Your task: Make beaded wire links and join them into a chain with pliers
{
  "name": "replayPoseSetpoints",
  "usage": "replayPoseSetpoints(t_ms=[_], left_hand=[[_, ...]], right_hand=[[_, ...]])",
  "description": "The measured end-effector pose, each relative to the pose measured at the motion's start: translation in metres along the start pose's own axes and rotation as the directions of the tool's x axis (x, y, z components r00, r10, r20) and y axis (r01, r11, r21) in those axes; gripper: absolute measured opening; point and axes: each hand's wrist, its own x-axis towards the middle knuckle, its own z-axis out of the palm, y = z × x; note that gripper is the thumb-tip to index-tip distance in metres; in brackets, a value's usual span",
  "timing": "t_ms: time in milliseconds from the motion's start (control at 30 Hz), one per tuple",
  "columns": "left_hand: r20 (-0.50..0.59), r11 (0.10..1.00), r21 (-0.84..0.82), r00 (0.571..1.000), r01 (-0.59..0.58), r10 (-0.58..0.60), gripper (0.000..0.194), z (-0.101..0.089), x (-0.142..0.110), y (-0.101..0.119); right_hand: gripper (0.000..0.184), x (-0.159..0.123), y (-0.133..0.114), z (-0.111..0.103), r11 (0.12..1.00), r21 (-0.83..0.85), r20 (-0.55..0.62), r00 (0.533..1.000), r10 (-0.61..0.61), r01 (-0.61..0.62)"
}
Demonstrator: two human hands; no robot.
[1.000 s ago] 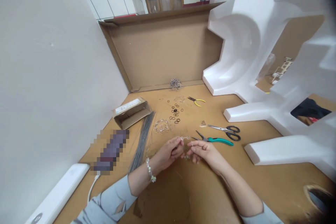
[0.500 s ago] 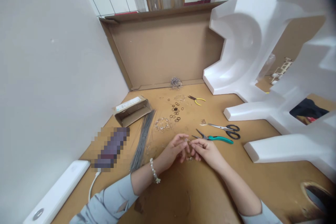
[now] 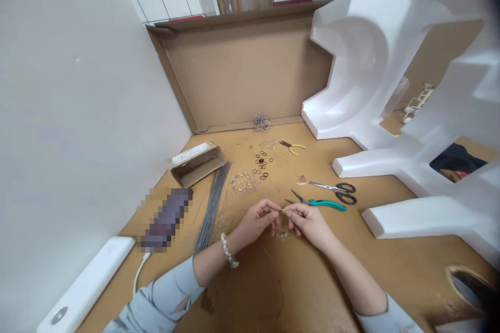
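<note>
My left hand (image 3: 265, 216) and my right hand (image 3: 307, 221) meet over the front middle of the table, fingertips almost touching. Both pinch a thin pale wire (image 3: 280, 210), a short stretch of which shows between them. Below the fingers are several clear round beads (image 3: 282, 236); whether they hang from the wire or lie on the table I cannot tell. Just beyond my right hand lie teal-handled pliers (image 3: 326, 204) with their jaws apart. A bundle of straight grey wires (image 3: 213, 208) lies left of my left hand, and a beaded loop (image 3: 242, 183) is farther back.
Black-handled scissors (image 3: 332, 188), yellow-handled pliers (image 3: 292, 147) and several small dark rings (image 3: 261, 164) lie farther back. An open cardboard box (image 3: 197, 164) stands left, near a blurred dark object (image 3: 167, 218) with a white cable. White foam pieces (image 3: 414, 216) border the right side.
My fingertips have come closer together on the wire, with my left fingers more closed. More of the clear beads show below my hands. The tools have stayed put.
</note>
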Motion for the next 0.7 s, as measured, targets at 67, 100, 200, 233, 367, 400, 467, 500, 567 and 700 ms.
replayPoseSetpoints(t_ms=[67,100,200,233,367,400,467,500,567,700], left_hand=[[-0.017,0.996,-0.086,0.999,0.036,-0.038,0.029,0.0006,0.0,0.0],[-0.028,0.99,-0.133,0.998,0.046,-0.05,0.028,0.0011,0.0001,0.0001],[-0.077,0.964,-0.265,0.996,0.021,-0.042,0.025,0.003,0.0004,0.0013],[-0.099,0.955,-0.297,0.995,0.0,-0.031,0.025,0.0036,0.0004,0.002],[-0.128,0.933,-0.356,0.992,-0.055,0.01,0.022,0.0046,0.0001,0.0035],[-0.11,0.933,-0.356,0.994,-0.053,0.014,0.021,0.0043,0.0,0.0031],[-0.056,0.939,-0.344,0.998,-0.025,0.006,0.021,0.0032,0.0,0.0017],[-0.031,0.943,-0.333,1.0,-0.009,-0.001,0.021,0.0026,0.0,0.0009],[0.006,0.948,-0.317,1.0,0.017,-0.016,0.023,0.0014,0.0,-0.0004],[0.026,0.961,-0.275,0.999,0.027,-0.02,0.027,0.0007,-0.0008,0.0002]], right_hand=[[0.034,0.0002,-0.0005,-0.0008,1.0,0.018,0.008,1.0,0.018,-0.018],[0.035,-0.0003,-0.0013,-0.0007,0.999,0.029,0.016,0.999,0.034,-0.035],[0.039,-0.0032,-0.0049,0.0009,0.996,0.02,0.056,0.995,0.087,-0.088],[0.039,-0.0041,-0.0059,0.0015,0.996,0.008,0.073,0.993,0.091,-0.092],[0.036,-0.0049,-0.0069,0.0005,0.997,0.052,0.043,0.998,0.051,-0.053],[0.037,-0.0045,-0.0066,-0.0007,0.995,0.084,0.014,0.999,0.047,-0.048],[0.038,-0.0038,-0.0063,-0.0033,0.99,0.133,-0.035,0.999,0.042,-0.037],[0.038,-0.0035,-0.0063,-0.0043,0.989,0.144,-0.048,0.998,0.037,-0.03],[0.037,-0.0036,-0.0067,-0.0052,0.99,0.137,-0.049,0.999,0.018,-0.011],[0.035,-0.0042,-0.0074,-0.0032,0.997,0.06,-0.031,0.999,-0.04,0.042]])
